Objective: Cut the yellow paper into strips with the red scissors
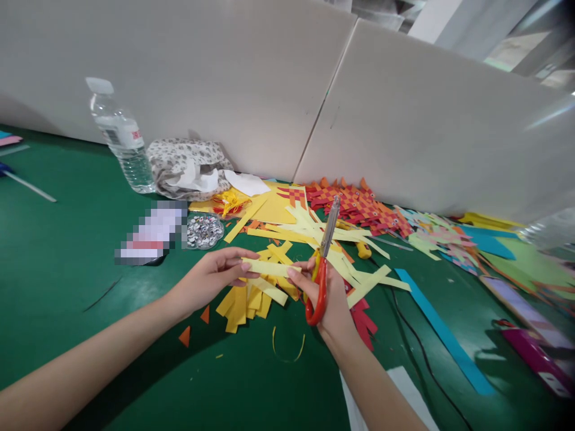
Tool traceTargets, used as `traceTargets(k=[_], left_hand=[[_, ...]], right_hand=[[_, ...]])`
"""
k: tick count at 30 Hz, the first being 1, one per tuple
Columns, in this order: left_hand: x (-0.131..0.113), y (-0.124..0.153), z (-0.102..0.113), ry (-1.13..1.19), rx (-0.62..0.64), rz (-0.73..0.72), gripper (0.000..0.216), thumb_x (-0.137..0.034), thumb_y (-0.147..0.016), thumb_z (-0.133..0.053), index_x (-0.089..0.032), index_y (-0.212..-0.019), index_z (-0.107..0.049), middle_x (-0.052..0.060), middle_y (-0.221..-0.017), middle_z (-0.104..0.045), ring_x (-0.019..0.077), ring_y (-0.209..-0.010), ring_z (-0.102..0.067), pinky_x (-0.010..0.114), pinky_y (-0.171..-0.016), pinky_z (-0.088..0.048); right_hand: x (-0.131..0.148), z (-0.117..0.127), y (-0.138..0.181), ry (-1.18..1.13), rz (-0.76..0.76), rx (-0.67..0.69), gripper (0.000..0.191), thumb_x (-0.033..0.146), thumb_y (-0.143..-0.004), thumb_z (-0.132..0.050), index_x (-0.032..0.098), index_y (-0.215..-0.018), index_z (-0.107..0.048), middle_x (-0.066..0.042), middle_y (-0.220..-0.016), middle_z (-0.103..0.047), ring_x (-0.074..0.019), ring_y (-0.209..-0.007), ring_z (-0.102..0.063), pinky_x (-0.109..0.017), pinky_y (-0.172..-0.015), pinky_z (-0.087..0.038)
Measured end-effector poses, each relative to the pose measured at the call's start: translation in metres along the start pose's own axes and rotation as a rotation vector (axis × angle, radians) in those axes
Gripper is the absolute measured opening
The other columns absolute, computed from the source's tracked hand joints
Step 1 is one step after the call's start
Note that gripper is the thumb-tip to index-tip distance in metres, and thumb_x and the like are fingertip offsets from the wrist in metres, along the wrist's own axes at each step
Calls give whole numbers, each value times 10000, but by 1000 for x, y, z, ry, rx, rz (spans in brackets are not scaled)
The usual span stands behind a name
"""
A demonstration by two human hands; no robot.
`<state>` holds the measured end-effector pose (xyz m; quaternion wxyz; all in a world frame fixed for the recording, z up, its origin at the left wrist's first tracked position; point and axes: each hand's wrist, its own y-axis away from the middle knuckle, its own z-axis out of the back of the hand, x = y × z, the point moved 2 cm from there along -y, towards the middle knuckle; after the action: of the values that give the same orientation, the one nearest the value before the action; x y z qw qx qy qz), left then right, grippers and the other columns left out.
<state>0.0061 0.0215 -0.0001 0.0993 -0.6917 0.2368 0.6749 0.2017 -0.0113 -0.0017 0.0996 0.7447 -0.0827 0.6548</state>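
Between my two hands a short pale yellow paper strip (272,269) is stretched level above the table. Its left end is pinched by the thumb and fingers of my left hand (215,272). My right hand (330,293) grips the strip's other end and also holds red-handled scissors (321,293), their blades pointing up and away. Just below the strip lies a loose pile of yellow paper strips (245,305). Longer pale yellow strips (309,224) are spread behind my right hand, and some red paper pieces (363,323) lie partly hidden beside it.
A water bottle (121,137) and a patterned tissue pouch (193,158) stand by the grey partition (179,66). Nearby are a phone (153,233), a dish of googly eyes (204,231) and woven red-orange paper pieces (354,206). A black cable (420,341) and blue strip (444,332) lie right.
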Motion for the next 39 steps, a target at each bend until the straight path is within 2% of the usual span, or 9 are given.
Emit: traceTargets(k=[5,12,19,24,30,36,39], left_hand=[[2,-1,1,-6,-4,-4,310,-398,-802,-581,-197,-1037,-594,65,-1056,-686,205,-960,-650,277,-758,-504],[0,0,0,6,-35,12,315,-431,-768,-609,-189,-969,-614,61,-967,-711,214,-933,-658,295,-767,-514],[4,0,2,14,-28,16,269,-400,-780,-604,-200,-960,-616,53,-971,-706,202,-927,-657,298,-779,-504],[2,-1,0,15,-13,81,265,-381,-760,-625,-189,-942,-611,51,-918,-711,199,-893,-663,292,-747,-496],[5,-1,0,14,19,100,187,-350,-774,-610,-188,-841,-546,26,-781,-704,180,-841,-671,239,-636,-468],[3,-1,-1,-19,5,74,195,-354,-774,-608,-187,-807,-513,12,-743,-687,170,-803,-669,226,-612,-445],[1,-1,-1,-16,-23,60,191,-344,-772,-611,-183,-792,-510,12,-729,-686,157,-784,-660,219,-616,-439]], right_hand=[[0,1,0,7,-4,-5,415,291,-549,-807,212,-748,-451,19,-734,-629,-133,-651,-602,-315,-710,-501],[2,1,1,38,5,-50,402,297,-544,-808,210,-733,-463,8,-755,-627,-144,-680,-604,-330,-719,-511],[2,2,-1,42,-1,-90,400,321,-541,-805,202,-728,-471,15,-724,-617,-129,-563,-596,-303,-585,-527],[1,5,0,89,28,-116,357,325,-595,-777,206,-758,-483,22,-740,-615,-120,-537,-603,-269,-528,-519],[1,8,2,95,92,-108,324,306,-630,-758,216,-763,-477,38,-715,-600,-117,-531,-606,-265,-539,-526],[2,8,1,82,126,-148,336,298,-609,-769,206,-743,-475,37,-702,-613,-114,-517,-602,-268,-532,-524],[3,6,0,35,136,-127,335,284,-604,-772,205,-733,-473,43,-686,-621,-111,-548,-607,-272,-585,-526]])
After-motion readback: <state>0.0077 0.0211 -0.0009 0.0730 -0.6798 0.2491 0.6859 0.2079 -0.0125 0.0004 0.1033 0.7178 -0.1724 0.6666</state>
